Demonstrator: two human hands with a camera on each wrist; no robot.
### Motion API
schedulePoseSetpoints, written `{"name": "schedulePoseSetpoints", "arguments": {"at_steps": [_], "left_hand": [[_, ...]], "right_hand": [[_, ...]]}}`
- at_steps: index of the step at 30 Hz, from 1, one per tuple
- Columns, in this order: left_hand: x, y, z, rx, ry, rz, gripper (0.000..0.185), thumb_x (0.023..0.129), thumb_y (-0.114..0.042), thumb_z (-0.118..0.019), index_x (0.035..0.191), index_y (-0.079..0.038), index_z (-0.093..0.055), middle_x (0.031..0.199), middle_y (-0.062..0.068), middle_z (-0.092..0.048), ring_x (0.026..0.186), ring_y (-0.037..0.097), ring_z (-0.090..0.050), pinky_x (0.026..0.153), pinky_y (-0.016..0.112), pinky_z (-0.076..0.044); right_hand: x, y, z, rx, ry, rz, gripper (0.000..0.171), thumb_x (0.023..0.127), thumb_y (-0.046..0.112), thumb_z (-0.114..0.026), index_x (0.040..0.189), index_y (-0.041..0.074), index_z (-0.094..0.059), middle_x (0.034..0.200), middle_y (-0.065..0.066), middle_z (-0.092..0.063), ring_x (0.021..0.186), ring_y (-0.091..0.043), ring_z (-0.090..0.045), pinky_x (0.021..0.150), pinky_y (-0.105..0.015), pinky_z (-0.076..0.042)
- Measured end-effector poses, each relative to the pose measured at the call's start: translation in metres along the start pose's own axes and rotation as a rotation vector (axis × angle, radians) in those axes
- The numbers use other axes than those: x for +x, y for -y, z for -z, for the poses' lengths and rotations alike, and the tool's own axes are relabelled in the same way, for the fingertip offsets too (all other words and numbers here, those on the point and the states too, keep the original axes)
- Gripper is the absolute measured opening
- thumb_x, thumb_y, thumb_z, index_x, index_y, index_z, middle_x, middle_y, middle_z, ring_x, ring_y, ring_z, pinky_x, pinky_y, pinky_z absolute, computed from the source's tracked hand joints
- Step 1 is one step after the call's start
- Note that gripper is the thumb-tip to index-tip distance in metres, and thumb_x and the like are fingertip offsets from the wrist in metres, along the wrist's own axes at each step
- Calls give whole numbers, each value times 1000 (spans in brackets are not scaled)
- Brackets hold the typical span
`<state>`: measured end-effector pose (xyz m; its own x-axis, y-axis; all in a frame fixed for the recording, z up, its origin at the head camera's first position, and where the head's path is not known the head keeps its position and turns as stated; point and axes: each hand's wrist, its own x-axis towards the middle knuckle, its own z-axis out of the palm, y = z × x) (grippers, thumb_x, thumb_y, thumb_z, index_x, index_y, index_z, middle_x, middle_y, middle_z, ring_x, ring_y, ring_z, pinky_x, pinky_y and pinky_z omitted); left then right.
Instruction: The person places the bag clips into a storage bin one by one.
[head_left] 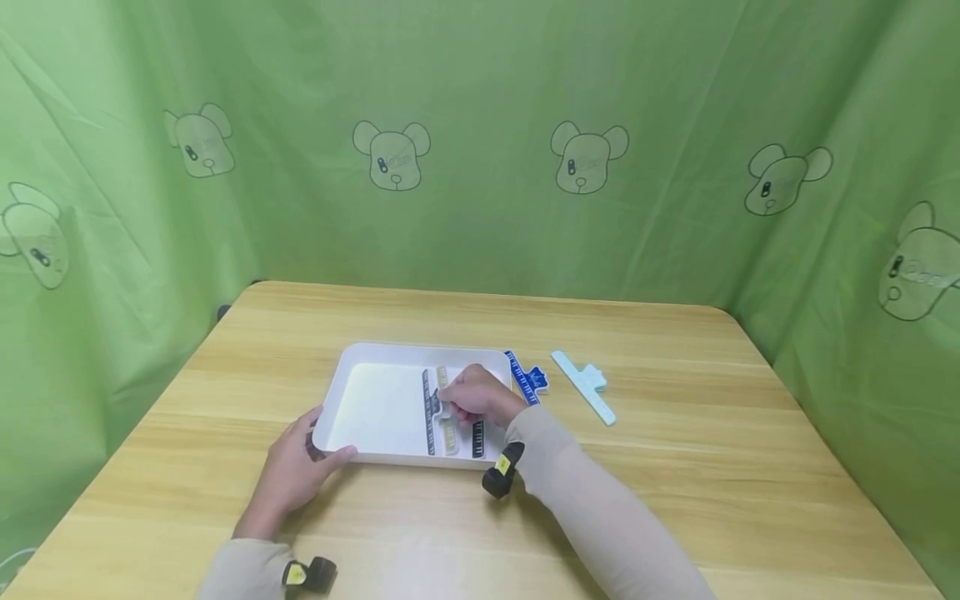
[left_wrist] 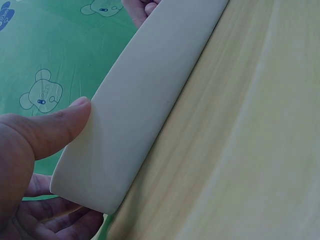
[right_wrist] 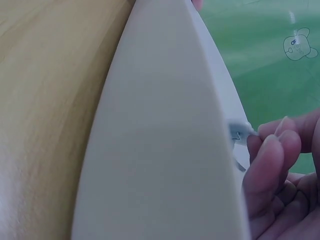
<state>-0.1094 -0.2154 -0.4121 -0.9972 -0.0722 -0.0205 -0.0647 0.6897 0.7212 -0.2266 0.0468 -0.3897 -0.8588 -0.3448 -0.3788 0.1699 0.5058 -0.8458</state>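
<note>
A white tray (head_left: 375, 408) sits mid-table. My left hand (head_left: 324, 437) grips its near-left corner; the thumb (left_wrist: 55, 127) presses the tray's outer wall (left_wrist: 145, 110) and the fingers (left_wrist: 60, 222) curl beneath. My right hand (head_left: 459, 404) reaches inside the tray's right half, fingers curled, pinching a black ruler-marked clip (head_left: 429, 421). A yellowish clip (head_left: 448, 437) and another black clip (head_left: 477, 437) lie beside it, partly hidden by the hand. In the right wrist view the fingertips (right_wrist: 270, 155) meet a small grey part (right_wrist: 239, 134) just over the tray wall (right_wrist: 160, 140).
A blue clip (head_left: 527, 379) lies against the tray's right rim. A pale blue clip (head_left: 585, 385) lies on the wooden table (head_left: 675, 467) farther right. Green curtains with bear prints (head_left: 480, 167) close in the back and both sides.
</note>
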Motion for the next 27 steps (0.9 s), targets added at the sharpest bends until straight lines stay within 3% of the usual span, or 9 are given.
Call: {"name": "schedulePoseSetpoints", "arguments": {"at_steps": [6, 17, 27], "left_hand": [[0, 1, 0, 0, 2, 1, 90, 83, -39, -76, 146, 6, -30, 143, 33, -38, 131, 49, -36, 109, 58, -28], [0, 0, -1, 3, 7, 8, 91, 83, -41, -75, 147, 5, -30, 144, 32, -38, 133, 49, -34, 110, 59, -26], [0, 1, -1, 1, 5, 12, 90, 83, -41, -75, 147, 5, -30, 144, 32, -38, 132, 48, -35, 110, 59, -26]], "right_hand": [[0, 0, -1, -3, 3, -16, 38, 94, 15, -60, 57, 9, -54, 53, 0, -49, 46, -11, -46, 45, -19, -46], [-1, 1, -2, 38, -3, -32, 26, 94, 13, -61, 70, 1, -61, 55, -2, -51, 44, -10, -45, 42, -18, -44], [-1, 2, -2, 41, 9, -25, 27, 93, 12, -61, 69, 1, -60, 53, -1, -50, 44, -10, -44, 42, -18, -43]]}}
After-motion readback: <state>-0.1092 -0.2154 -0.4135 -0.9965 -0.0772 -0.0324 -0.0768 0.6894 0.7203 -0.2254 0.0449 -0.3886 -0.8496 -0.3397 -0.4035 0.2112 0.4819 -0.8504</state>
